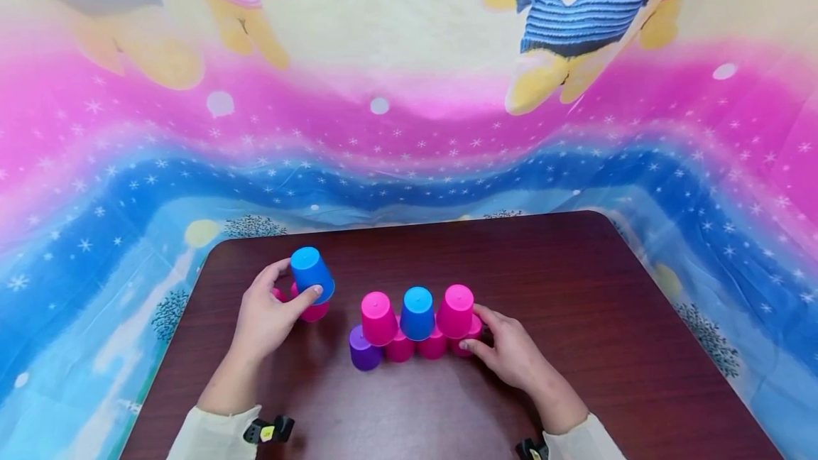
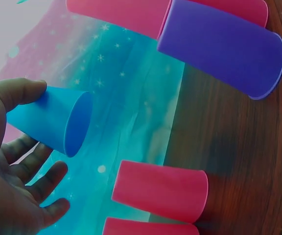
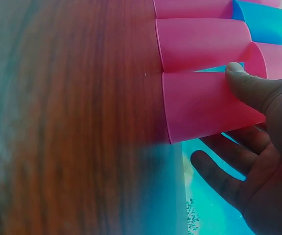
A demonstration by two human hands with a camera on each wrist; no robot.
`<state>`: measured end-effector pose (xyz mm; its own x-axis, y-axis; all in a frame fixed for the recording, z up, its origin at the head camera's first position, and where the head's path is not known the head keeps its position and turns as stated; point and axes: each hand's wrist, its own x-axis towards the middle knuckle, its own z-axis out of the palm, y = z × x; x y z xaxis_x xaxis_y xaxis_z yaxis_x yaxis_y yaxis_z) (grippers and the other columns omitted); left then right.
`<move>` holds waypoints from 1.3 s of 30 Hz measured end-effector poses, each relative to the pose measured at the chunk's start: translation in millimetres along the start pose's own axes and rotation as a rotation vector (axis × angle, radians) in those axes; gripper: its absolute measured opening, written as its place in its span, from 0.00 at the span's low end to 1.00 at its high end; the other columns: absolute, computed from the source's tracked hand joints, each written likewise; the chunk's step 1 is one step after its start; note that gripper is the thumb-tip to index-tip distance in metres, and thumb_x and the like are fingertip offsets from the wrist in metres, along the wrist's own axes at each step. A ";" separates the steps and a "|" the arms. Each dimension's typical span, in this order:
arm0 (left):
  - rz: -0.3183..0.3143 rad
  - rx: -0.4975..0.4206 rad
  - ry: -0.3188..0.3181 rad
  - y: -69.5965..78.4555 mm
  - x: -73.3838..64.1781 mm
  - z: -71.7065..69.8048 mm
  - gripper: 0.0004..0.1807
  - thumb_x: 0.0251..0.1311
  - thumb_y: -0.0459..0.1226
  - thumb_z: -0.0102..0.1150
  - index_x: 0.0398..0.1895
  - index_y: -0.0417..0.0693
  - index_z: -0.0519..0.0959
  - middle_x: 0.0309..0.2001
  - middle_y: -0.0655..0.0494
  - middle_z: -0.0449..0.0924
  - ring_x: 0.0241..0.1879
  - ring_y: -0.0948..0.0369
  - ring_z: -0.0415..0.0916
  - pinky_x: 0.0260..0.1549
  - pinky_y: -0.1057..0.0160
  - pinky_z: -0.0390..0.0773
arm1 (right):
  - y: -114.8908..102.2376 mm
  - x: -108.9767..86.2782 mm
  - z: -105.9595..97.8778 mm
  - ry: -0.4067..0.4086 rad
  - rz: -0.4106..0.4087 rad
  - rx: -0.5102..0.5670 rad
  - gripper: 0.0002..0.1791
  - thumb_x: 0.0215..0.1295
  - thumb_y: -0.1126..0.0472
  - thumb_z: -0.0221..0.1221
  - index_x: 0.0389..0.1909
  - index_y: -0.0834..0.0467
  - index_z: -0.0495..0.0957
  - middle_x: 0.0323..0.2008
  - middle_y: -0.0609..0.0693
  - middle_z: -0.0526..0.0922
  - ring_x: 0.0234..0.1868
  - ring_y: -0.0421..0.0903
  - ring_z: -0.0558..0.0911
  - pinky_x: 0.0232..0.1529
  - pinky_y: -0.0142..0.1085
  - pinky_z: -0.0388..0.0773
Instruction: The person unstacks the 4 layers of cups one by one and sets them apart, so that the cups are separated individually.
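My left hand (image 1: pixel 264 317) pinches an upside-down blue cup (image 1: pixel 312 272) between thumb and fingers. In the left wrist view that blue cup (image 2: pixel 58 120) is clear of the table, above and beside two pink cups (image 2: pixel 160 191). My right hand (image 1: pixel 514 353) holds the pink cup (image 3: pixel 209 105) at the right end of a row, thumb on its near side and fingers beyond. The row's left end is a purple cup (image 1: pixel 366 350), with pink cups (image 1: pixel 432 344) between. On top stand an upside-down pink cup (image 1: pixel 378 319), a blue cup (image 1: pixel 418 314) and another pink cup (image 1: pixel 456 312).
All of this is on a dark brown wooden table (image 1: pixel 549 268) with rounded far corners. Behind it and along both sides hangs a printed cloth (image 1: pixel 415 112) with bears and snowflakes. Each wrist wears a black strap (image 1: pixel 268 431) by a pale sleeve (image 1: pixel 214 435).
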<state>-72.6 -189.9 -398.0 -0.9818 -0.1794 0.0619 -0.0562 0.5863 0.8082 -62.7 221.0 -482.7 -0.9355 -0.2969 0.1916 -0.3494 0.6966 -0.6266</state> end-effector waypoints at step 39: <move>-0.038 0.020 0.084 -44.4 -3.5 -25.8 0.46 0.62 0.51 0.72 0.78 0.44 0.63 0.70 0.38 0.69 0.68 0.36 0.66 0.54 0.30 0.77 | -0.9 0.6 0.0 -0.026 0.050 -0.011 0.39 0.59 0.52 0.76 0.70 0.54 0.73 0.59 0.51 0.84 0.58 0.50 0.84 0.60 0.48 0.81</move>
<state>-62.0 -235.6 -419.0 -0.9602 -0.2674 0.0810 -0.0978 0.5933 0.7990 -62.9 220.2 -482.0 -0.9503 -0.2782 0.1397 -0.3024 0.7181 -0.6268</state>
